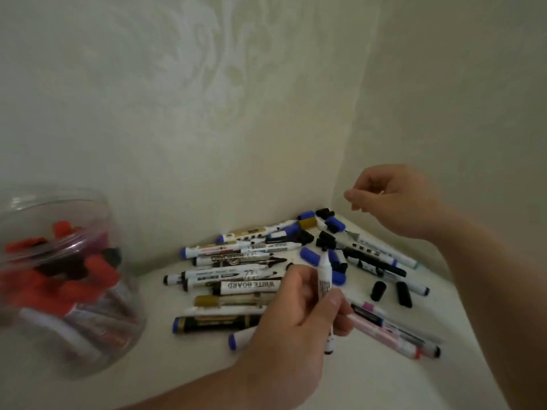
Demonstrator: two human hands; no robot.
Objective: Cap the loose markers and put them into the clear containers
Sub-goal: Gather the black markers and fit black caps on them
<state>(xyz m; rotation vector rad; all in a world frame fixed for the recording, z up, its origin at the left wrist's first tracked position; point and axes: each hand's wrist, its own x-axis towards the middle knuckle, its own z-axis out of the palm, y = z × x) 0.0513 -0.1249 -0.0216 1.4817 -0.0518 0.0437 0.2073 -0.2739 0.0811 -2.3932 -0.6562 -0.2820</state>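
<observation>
- Left hand [296, 315], nearest the viewer, grips a slim white marker [325, 276] between thumb and curled fingers [291, 279]. The marker stands almost upright, its pale tapered end above the fingers and its dark end below the palm.
- Right hand [393, 199] hovers over the far corner of the tabletop [207, 380], well apart from the held marker. Its fingers are curled with the thumb close to the forefinger; whether they pinch anything cannot be told.
- Loose markers [236, 261] lie in a heap from mid-tabletop to the far corner: round plastic barrels, mostly white with black print, some with blue ends, one gold, one dark.
- Short cylindrical caps lie among them: a blue cap [310, 255] just beyond the held marker's tip, and two black caps [377, 290] toward the right edge.
- Pink-and-white markers [384, 329] lie slanted just right of the left hand.
- At the left edge stands a round clear container [59, 276], glossy and see-through, holding markers with red and black caps.
- Pale, faintly patterned walls [207, 99] meet behind the far corner.
</observation>
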